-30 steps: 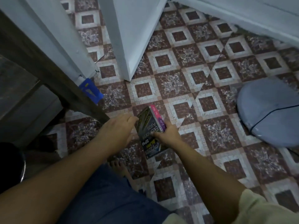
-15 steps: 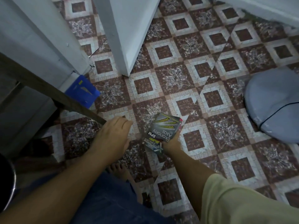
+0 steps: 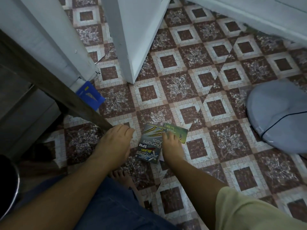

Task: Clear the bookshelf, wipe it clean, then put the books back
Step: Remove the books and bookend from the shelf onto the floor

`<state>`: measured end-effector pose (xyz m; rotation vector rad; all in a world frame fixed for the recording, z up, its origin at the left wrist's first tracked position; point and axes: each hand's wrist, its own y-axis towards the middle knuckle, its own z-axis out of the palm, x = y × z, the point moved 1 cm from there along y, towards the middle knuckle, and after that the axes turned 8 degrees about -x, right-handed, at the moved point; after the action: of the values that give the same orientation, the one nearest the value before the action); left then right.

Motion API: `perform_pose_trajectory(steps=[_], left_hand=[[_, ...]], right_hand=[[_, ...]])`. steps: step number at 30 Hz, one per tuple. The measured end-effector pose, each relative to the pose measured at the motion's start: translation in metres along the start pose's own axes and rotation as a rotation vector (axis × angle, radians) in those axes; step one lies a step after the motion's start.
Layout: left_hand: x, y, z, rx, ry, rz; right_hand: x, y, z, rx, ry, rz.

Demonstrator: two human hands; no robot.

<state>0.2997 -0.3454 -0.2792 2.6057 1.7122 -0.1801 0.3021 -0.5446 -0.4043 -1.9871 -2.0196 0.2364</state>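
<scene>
Floor tiles (image 3: 232,141) patterned maroon and white bear a grey book (image 3: 150,145)

The right hand (image 3: 172,145) lay over where the grey book (image 3: 149,143) met the green book (image 3: 180,132), hiding the green cover's near half; whether its thumb curled under either could not be told. The green book's print was too small to read. At 3 o'clock the view's edge cut off the grey cushion (image 3: 279,117); at 8 o'clock, a dark round object (image 3: 6,180), perhaps a stool. At 10 o'clock a wooden bar (image 3: 49,82) covered part of the blue packet (image 3: 90,95).
</scene>
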Motion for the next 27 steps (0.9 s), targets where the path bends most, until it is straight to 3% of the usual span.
perform_pose_trajectory(steps=[4, 11, 22, 27], left_hand=[[0.002, -0.006, -0.021, 0.006, -0.068, -0.098], [0.027, -0.050, -0.075, -0.138, -0.016, -0.236], [0.069, -0.175, -0.180, -0.429, 0.110, -0.537], [0.091, -0.247, -0.216, -0.548, 0.164, -0.678]], right_hand=[[0.013, -0.007, -0.037, -0.063, -0.050, -0.043], [0.064, -0.031, -0.133, -0.262, -0.087, -0.235], [0.191, -0.117, -0.259, -0.647, -0.025, -0.608], [0.271, -0.162, -0.288, -0.686, -0.038, -0.761]])
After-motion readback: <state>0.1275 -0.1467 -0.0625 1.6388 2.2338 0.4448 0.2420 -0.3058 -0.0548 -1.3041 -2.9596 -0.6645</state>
